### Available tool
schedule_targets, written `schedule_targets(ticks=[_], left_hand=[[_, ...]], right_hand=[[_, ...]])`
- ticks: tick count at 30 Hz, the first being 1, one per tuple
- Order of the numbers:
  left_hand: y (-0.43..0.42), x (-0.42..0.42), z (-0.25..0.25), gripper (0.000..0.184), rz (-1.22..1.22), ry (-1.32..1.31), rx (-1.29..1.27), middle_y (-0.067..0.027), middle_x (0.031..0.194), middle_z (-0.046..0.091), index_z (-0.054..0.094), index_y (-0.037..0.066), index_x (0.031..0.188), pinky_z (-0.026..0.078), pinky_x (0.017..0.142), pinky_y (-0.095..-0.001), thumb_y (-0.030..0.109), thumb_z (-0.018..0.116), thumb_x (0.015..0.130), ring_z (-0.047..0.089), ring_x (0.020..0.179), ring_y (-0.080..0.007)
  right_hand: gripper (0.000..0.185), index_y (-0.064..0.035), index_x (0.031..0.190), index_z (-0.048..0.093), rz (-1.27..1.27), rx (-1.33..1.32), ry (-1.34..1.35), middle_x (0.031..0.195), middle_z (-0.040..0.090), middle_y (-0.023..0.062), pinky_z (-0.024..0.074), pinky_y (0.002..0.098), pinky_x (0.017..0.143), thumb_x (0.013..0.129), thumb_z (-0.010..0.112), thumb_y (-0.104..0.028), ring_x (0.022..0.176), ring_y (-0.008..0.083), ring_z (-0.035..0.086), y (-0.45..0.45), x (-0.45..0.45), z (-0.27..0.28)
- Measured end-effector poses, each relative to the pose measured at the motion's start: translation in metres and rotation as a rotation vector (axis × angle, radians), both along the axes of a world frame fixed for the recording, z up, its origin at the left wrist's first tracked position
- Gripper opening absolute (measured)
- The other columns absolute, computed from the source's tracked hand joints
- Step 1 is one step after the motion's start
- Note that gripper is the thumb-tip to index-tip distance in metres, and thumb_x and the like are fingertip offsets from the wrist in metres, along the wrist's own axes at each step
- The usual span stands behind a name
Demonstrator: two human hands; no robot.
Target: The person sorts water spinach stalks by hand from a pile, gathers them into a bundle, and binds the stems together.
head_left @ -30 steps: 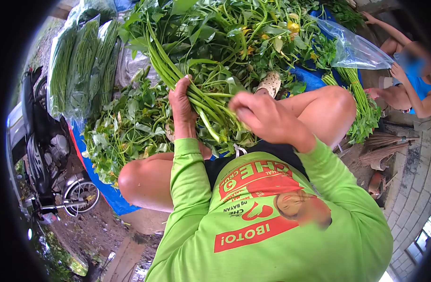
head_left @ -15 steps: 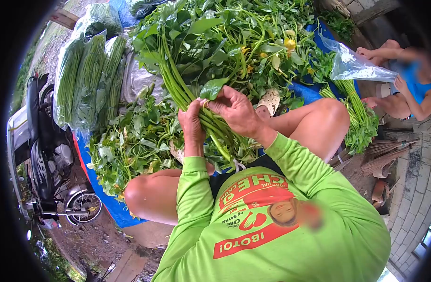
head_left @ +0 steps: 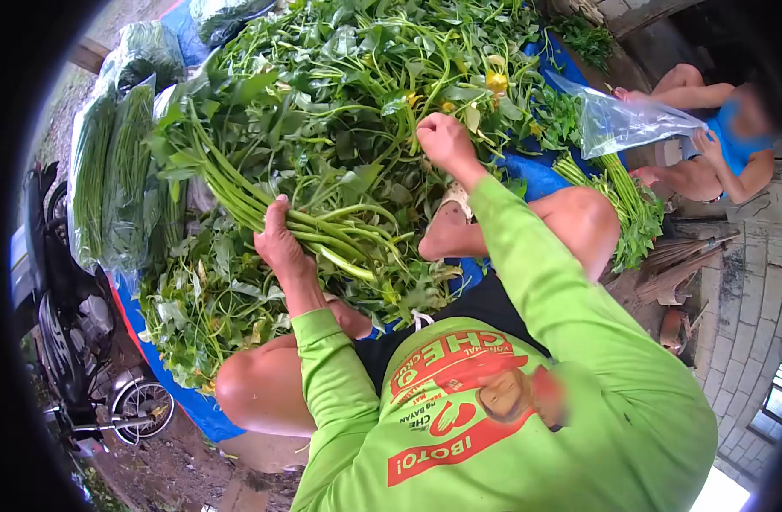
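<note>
My left hand (head_left: 282,239) is closed around a bunch of leafy green stems (head_left: 224,188), apparently water spinach. The leaves point up and left, and the cut ends fan out to the right. My right hand (head_left: 446,141) is a loose fist over the near right part of the big pile of loose greens (head_left: 340,51). Its fingertips meet beside a stem there, but whether they grip it is hidden. The pile spreads around my feet, with some yellowed leaves in it.
Clear bags of long green pods or stems (head_left: 113,179) lie at left on the blue tarp (head_left: 182,401). At right, a co-worker (head_left: 741,149) holds a clear plastic bag (head_left: 634,124) near bundled greens (head_left: 617,192). A motorcycle (head_left: 71,341) stands at left; stick brooms (head_left: 681,256) lie at right.
My hands have come apart. The left has carried the bunch left, tilting it flatter. The right has left the bunch and moved up and right to the pile, its fingers closing there.
</note>
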State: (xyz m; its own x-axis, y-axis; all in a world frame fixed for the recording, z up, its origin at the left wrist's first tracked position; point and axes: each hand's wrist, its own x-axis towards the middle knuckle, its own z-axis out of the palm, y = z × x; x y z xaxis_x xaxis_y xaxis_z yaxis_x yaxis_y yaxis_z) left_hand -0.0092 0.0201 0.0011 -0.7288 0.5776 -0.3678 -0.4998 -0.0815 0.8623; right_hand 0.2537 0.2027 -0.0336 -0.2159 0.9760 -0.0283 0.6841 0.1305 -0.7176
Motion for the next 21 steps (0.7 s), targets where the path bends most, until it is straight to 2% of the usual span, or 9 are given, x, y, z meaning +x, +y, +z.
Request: schedule_targets(ticks=[1, 3, 5, 6, 9, 12, 16, 19, 21], left_hand=[[0.000, -0.001, 0.000, 0.016, 0.006, 0.002, -0.014, -0.0041, 0.078, 0.066, 0.071, 0.001, 0.091, 0.061, 0.064, -0.0341, 0.013, 0.081, 0.094, 0.067, 0.064, -0.0174], [0.000, -0.001, 0.002, 0.017, -0.029, 0.010, -0.015, -0.0036, 0.077, 0.065, 0.070, 0.002, 0.090, 0.060, 0.063, -0.0334, 0.014, 0.081, 0.095, 0.066, 0.063, -0.0164], [-0.005, -0.002, 0.004, 0.017, -0.066, 0.007, -0.032, -0.0035, 0.077, 0.065, 0.070, 0.002, 0.090, 0.059, 0.062, -0.0325, 0.014, 0.081, 0.095, 0.066, 0.063, -0.0159], [-0.005, -0.001, 0.009, 0.017, -0.081, 0.011, -0.050, -0.0031, 0.078, 0.065, 0.070, 0.002, 0.091, 0.057, 0.061, -0.0310, 0.014, 0.081, 0.095, 0.066, 0.063, -0.0152], [-0.001, 0.001, 0.008, 0.017, -0.055, 0.026, -0.071, -0.0029, 0.079, 0.066, 0.070, 0.003, 0.092, 0.056, 0.061, -0.0305, 0.015, 0.081, 0.094, 0.066, 0.064, -0.0152], [-0.001, -0.003, 0.002, 0.017, -0.083, -0.003, -0.075, -0.0027, 0.080, 0.067, 0.070, 0.003, 0.093, 0.056, 0.061, -0.0301, 0.015, 0.082, 0.094, 0.066, 0.064, -0.0150], [0.004, 0.000, 0.005, 0.021, -0.097, -0.039, -0.055, -0.0027, 0.081, 0.066, 0.068, 0.004, 0.094, 0.057, 0.061, -0.0305, 0.017, 0.084, 0.092, 0.066, 0.063, -0.0151], [0.004, 0.004, 0.010, 0.022, -0.114, -0.074, -0.050, -0.0028, 0.081, 0.065, 0.067, 0.005, 0.094, 0.056, 0.060, -0.0309, 0.018, 0.084, 0.091, 0.066, 0.063, -0.0158], [0.001, 0.002, 0.007, 0.022, -0.133, -0.090, -0.035, -0.0031, 0.081, 0.065, 0.067, 0.005, 0.094, 0.056, 0.060, -0.0312, 0.018, 0.084, 0.092, 0.066, 0.063, -0.0162]], right_hand=[[0.024, -0.0028, 0.104, 0.077, -0.021, -0.008, -0.084, 0.089, 0.079, 0.0164, 0.0610, 0.0434, 0.073, 0.098, 0.066, -0.023, 0.079, 0.0324, 0.077, 0.016, -0.005, -0.027], [0.025, 0.0021, 0.097, 0.077, -0.094, -0.800, 0.053, 0.083, 0.079, 0.0154, 0.0577, 0.0372, 0.056, 0.099, 0.071, -0.022, 0.064, 0.0226, 0.074, 0.025, -0.028, -0.031], [0.028, 0.0046, 0.093, 0.074, -0.167, -0.915, 0.104, 0.076, 0.077, 0.0139, 0.0529, 0.0307, 0.048, 0.099, 0.076, -0.023, 0.055, 0.0157, 0.068, 0.015, -0.043, -0.052], [0.032, 0.0049, 0.095, 0.074, -0.309, -0.802, 0.196, 0.074, 0.076, 0.0145, 0.0510, 0.0329, 0.045, 0.098, 0.079, -0.027, 0.050, 0.0185, 0.066, 0.014, -0.049, -0.073], [0.029, 0.0035, 0.088, 0.074, -0.488, -0.351, 0.226, 0.083, 0.078, 0.0174, 0.0581, 0.0383, 0.069, 0.092, 0.081, -0.024, 0.077, 0.0251, 0.076, 0.011, -0.067, -0.084], [0.029, 0.0023, 0.096, 0.073, -0.477, -0.316, 0.344, 0.091, 0.076, 0.0144, 0.0567, 0.0373, 0.081, 0.090, 0.082, -0.024, 0.089, 0.0232, 0.073, 0.005, -0.066, -0.073], [0.035, 0.0002, 0.114, 0.072, -0.304, -0.243, 0.605, 0.098, 0.070, 0.0041, 0.0544, 0.0336, 0.084, 0.092, 0.082, -0.025, 0.088, 0.0162, 0.062, 0.017, -0.054, -0.062], [0.026, -0.0017, 0.111, 0.071, -0.071, -0.389, 0.587, 0.097, 0.069, 0.0029, 0.0539, 0.0321, 0.085, 0.098, 0.079, -0.023, 0.089, 0.0148, 0.063, 0.036, -0.043, -0.002], [0.027, -0.0055, 0.119, 0.072, 0.057, -0.481, 0.739, 0.095, 0.069, -0.0004, 0.0571, 0.0290, 0.075, 0.105, 0.076, -0.028, 0.082, 0.0108, 0.063, 0.060, -0.031, 0.034]])
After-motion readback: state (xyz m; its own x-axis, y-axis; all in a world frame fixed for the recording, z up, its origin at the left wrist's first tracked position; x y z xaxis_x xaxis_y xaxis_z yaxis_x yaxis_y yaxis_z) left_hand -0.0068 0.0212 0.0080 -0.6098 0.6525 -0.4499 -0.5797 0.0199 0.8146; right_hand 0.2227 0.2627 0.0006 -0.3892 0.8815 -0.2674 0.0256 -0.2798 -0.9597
